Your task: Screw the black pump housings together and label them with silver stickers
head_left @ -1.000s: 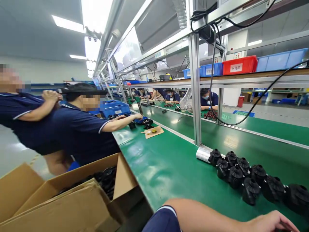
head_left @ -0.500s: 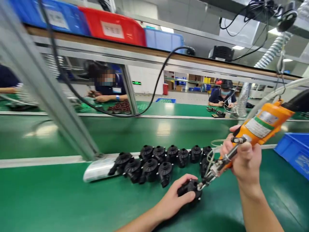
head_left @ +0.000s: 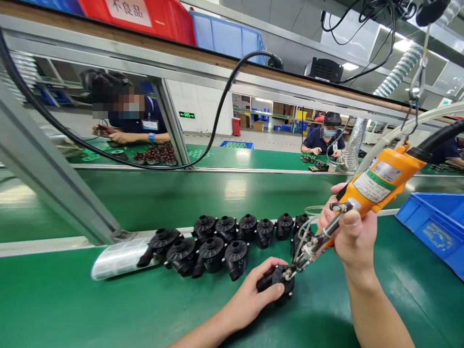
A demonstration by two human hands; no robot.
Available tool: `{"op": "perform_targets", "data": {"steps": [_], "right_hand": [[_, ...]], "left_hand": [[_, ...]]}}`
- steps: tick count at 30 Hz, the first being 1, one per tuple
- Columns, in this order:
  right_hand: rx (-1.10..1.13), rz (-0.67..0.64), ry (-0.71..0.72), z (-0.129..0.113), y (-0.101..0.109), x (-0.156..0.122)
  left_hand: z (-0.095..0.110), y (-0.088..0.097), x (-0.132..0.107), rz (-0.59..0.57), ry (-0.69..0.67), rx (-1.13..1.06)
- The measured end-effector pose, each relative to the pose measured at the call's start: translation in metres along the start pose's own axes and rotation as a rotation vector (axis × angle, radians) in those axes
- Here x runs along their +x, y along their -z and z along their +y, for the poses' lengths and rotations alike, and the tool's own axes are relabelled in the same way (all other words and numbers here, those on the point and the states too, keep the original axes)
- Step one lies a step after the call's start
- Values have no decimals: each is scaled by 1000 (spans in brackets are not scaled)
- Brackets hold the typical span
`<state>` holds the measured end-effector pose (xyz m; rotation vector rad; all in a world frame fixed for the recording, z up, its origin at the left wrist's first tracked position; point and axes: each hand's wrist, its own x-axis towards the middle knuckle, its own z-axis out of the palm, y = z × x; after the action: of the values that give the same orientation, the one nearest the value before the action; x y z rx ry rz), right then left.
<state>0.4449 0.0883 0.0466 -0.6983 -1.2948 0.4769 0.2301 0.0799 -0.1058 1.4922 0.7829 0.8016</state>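
Observation:
My left hand [head_left: 255,296] is wrapped round a black plastic pump housing [head_left: 278,284] that rests on the green mat [head_left: 108,309]. My right hand [head_left: 353,232] grips an orange electric screwdriver [head_left: 377,186], held at a slant. The screwdriver's metal tip [head_left: 290,272] touches the top of the housing. Behind them lie several more black pump housings [head_left: 224,239] in two rows, next to a silver cylinder [head_left: 116,258].
A blue bin [head_left: 435,227] stands at the right. A slanted metal post [head_left: 47,179] rises at the left. A black cable [head_left: 217,116] hangs from the shelf carrying red and blue bins [head_left: 203,29]. Other people work across the green belt [head_left: 217,193].
The view swung from the left end of the line to the bench in front. Both hands came into view, with housing and screwdriver held; since half a second ago they shifted slightly left.

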Motion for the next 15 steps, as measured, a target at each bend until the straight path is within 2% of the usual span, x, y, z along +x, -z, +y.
{"op": "perform_targets", "data": {"steps": [4,8,11,15], "right_hand": [[106,-10,-54,-3,-19,-3],[28,-80,-76,-16,-38,-3],[-33,-68,-79,-19,-41,-2],[-52,-37,-74,-10,-38,-2]], "left_hand": [[-1,-2,1,26,11,-10],[1,-3,3,32,7,-3],[3,-4,4,24,4,-11],[-1,-3,3,44,9,-14]]}}
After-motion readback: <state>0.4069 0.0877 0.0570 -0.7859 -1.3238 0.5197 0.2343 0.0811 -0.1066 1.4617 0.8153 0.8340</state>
